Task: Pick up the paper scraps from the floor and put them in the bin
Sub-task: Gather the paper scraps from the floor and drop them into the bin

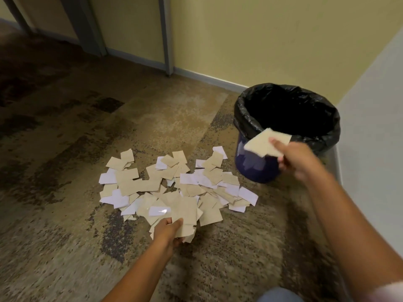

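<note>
A heap of tan and white paper scraps (174, 188) lies spread on the carpet in the middle of the view. To its right stands a dark blue bin (257, 164) lined with a black bag, its mouth open and dark inside. My right hand (298, 158) pinches a tan scrap (261, 142) just above the bin's near rim. My left hand (168, 232) grips a bunch of tan scraps (185, 214) at the near edge of the heap, low over the floor.
The patterned brown carpet (87, 149) runs to a yellow wall with a grey skirting board (207, 78) behind the bin. A white wall or panel (375, 138) rises at the right. Grey door frames (168, 35) stand at the back.
</note>
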{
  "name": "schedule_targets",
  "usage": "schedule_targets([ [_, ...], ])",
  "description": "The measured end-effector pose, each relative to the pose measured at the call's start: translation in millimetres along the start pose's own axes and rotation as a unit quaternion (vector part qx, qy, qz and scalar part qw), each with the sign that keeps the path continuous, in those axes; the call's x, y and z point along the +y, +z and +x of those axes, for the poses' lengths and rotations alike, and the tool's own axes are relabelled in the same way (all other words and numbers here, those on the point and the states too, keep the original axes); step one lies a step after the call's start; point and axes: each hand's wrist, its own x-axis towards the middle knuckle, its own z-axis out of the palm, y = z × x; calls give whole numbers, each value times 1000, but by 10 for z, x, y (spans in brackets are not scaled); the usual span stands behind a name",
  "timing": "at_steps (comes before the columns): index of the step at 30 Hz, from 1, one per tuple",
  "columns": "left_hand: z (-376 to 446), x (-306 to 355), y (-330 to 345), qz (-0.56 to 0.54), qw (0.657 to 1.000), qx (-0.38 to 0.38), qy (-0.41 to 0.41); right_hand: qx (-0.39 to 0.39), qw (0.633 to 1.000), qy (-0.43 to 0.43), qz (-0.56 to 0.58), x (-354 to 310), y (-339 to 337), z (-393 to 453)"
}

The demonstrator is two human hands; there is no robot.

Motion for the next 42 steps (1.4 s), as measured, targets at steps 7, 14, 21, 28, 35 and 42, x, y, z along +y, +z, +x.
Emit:
schedule_targets([
  [7, -229, 175, 214, -9, 999, -36, -6, -3, 993, 16, 120, -497, -390, 356],
  [14, -406, 893, 684, 15, 997, -66, 47, 15, 998, -34, 51, 481, -86, 14],
  [21, -677, 1706, 1758, -22, 982, -151, 116, -50, 991, 85, 90, 1366, 231, -481],
  [28, -711, 1949, 2542, -15, 975, -151, 159, -29, 968, 156, 194, 1437, 89, -535],
  [35, -501, 1790, 2102, 133, 935, -85, 318, -39, 969, 211, 123, 1706, 200, -582],
  [42, 213, 748, 940, 220, 941, 16, 257, -127, 976, 165, -62, 2033, 653, -551],
])
